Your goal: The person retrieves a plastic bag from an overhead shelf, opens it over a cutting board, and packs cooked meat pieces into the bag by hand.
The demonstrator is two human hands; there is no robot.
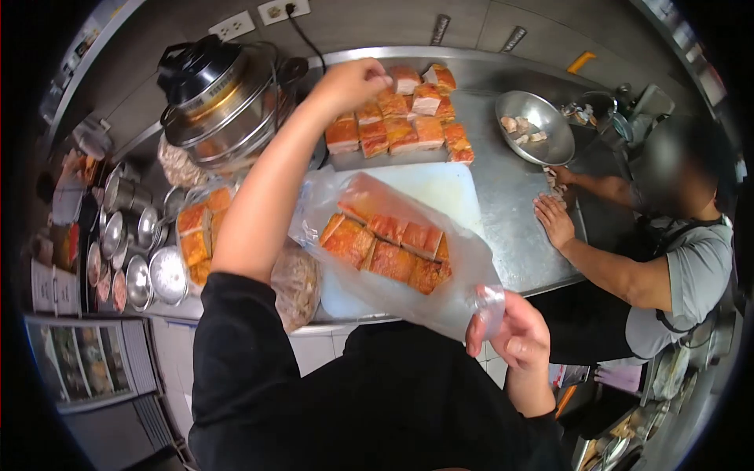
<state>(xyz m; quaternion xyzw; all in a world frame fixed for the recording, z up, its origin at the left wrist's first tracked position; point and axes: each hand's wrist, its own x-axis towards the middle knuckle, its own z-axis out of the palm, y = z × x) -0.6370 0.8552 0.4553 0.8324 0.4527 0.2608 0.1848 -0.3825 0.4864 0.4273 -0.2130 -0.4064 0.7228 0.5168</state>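
Note:
My right hand grips the gathered end of a clear plastic bag, its fingers curled round the plastic. Inside the bag lie several blocks of roasted pork belly with orange-brown skin. The bag rests over a white cutting board. Stretched forward, my left hand is at the back left of a group of pork belly blocks on the steel counter. Its fingers are bent together, and whatever may be between them is hidden.
A co-worker stands at the right with both hands by small meat pieces. A steel bowl holds meat pieces. At left are a large steel pot, another bag of pork and a bag of pale contents.

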